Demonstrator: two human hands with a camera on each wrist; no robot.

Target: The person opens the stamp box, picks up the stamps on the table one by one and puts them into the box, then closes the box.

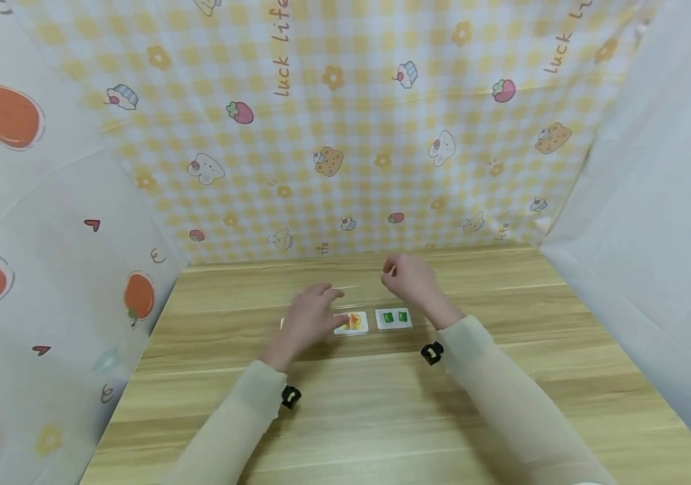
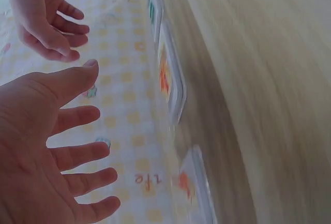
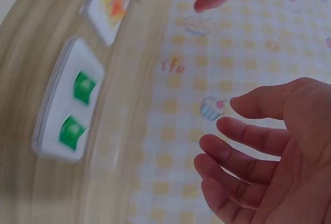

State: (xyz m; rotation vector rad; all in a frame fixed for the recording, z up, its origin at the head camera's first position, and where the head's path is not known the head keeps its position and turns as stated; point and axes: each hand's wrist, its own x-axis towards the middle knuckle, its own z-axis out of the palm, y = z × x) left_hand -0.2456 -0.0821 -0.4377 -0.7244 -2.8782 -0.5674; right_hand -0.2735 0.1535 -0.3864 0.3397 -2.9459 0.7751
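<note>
My left hand (image 1: 308,316) hovers over the table with its fingers spread and nothing in them. Just right of its thumb lies a white card with an orange picture (image 1: 355,324). Another card (image 1: 282,323) is mostly hidden behind that hand in the head view; the left wrist view shows an orange-red picture on this card (image 2: 187,187). My right hand (image 1: 413,279) is raised beyond a white card with two green shapes (image 1: 395,318). Its fingers curl loosely and hold nothing, as the right wrist view shows. The green-shape card (image 3: 64,105) appears to top a small stack.
The cards lie in a row across a wood-grain table (image 1: 345,417). A yellow checked cloth (image 1: 357,121) hangs behind it, with a fruit-print cloth (image 1: 67,269) at the left and a plain white one (image 1: 648,202) at the right.
</note>
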